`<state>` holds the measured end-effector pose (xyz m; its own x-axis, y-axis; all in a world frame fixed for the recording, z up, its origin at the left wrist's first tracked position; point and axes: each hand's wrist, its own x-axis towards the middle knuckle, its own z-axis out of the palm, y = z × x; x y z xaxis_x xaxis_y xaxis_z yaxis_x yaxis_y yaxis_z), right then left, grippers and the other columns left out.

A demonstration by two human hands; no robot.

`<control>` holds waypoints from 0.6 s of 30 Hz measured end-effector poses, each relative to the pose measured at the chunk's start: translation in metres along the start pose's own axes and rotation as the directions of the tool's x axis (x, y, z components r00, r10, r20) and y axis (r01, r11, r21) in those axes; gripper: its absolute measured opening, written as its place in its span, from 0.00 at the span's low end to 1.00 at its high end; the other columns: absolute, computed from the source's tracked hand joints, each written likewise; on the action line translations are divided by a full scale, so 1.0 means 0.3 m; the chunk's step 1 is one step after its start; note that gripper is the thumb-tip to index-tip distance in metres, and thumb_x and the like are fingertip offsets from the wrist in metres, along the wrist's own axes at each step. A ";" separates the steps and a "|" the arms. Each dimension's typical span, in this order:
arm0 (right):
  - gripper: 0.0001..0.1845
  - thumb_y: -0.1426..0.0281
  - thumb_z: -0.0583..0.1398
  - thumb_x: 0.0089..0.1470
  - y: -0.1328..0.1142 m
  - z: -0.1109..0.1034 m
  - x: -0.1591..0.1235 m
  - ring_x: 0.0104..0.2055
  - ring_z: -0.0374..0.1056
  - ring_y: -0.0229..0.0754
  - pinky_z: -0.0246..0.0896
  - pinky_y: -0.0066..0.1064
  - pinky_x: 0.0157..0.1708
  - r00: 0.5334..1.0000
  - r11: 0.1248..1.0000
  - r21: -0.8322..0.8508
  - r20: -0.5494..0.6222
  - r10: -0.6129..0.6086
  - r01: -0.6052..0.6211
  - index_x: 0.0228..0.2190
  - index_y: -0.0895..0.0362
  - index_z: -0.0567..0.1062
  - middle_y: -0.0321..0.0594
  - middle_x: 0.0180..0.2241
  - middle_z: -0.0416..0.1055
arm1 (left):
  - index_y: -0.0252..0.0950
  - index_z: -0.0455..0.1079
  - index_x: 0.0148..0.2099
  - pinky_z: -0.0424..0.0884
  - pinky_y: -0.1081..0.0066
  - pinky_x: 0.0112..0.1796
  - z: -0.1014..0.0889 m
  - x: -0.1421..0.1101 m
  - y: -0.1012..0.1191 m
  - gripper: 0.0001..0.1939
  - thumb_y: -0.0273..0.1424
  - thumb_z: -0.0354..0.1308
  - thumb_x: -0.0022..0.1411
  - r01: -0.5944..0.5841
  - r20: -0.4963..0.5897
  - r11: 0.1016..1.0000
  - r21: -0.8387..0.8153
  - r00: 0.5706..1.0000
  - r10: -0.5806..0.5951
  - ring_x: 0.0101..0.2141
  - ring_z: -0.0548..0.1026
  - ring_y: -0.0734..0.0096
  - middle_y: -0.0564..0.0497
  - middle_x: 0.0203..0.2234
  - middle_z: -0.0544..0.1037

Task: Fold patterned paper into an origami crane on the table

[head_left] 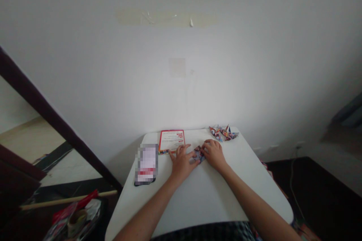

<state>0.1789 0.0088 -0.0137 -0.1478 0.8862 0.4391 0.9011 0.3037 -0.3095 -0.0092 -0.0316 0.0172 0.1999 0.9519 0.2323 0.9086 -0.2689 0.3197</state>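
Note:
A small folded piece of printed paper [199, 153] lies on the white table between my two hands. My left hand [181, 161] holds its left side down with thumb and index finger, while the other fingers spread toward a red-edged booklet [171, 139]. On the paper's right side, my right hand [214, 153] grips the edge with bent fingers; part of the paper is hidden under them. Several folded paper figures [223, 133], colourfully printed and pointed, sit behind my right hand near the wall.
A phone [146, 163] with a blurred screen lies at the table's [203, 199] left side. The wall [181, 98] stands directly behind the table. At lower left are a wooden stick [68, 200] and a bin [103, 209] holding wrappers. A cable [292, 180] hangs at right.

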 end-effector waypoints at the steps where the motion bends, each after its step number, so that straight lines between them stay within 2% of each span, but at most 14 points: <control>1: 0.06 0.61 0.60 0.58 -0.002 -0.001 0.000 0.51 0.61 0.51 0.56 0.45 0.51 1.000 1.000 -0.003 0.000 0.005 -0.005 0.36 0.48 0.76 0.42 0.49 0.69 | 0.52 0.76 0.42 0.38 0.29 0.58 0.002 0.001 -0.001 0.13 0.47 0.63 0.56 0.004 0.001 1.000 -0.003 1.000 -0.004 0.61 0.57 0.49 0.57 0.62 0.64; 13: 0.11 0.59 0.57 0.61 -0.047 -0.039 -0.002 0.52 0.59 0.47 0.52 0.39 0.52 0.997 0.996 -0.071 0.050 0.064 -0.060 0.38 0.49 0.76 0.40 0.50 0.68 | 0.52 0.76 0.40 0.36 0.29 0.58 0.018 0.002 0.000 0.12 0.45 0.66 0.52 0.006 -0.058 1.000 -0.014 0.998 -0.007 0.60 0.58 0.49 0.58 0.61 0.66; 18: 0.11 0.59 0.57 0.61 -0.052 -0.042 0.001 0.52 0.59 0.47 0.51 0.39 0.53 0.995 0.995 -0.079 0.063 0.072 -0.067 0.39 0.49 0.76 0.40 0.50 0.68 | 0.52 0.76 0.39 0.37 0.29 0.58 0.017 0.004 0.004 0.12 0.44 0.67 0.51 0.019 -0.047 1.000 -0.018 0.999 -0.020 0.60 0.58 0.50 0.57 0.61 0.66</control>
<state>0.1700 -0.0001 0.0019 -0.1074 0.9260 0.3618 0.9384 0.2146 -0.2707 -0.0059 -0.0300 0.0133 0.1641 0.9492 0.2687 0.9056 -0.2529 0.3404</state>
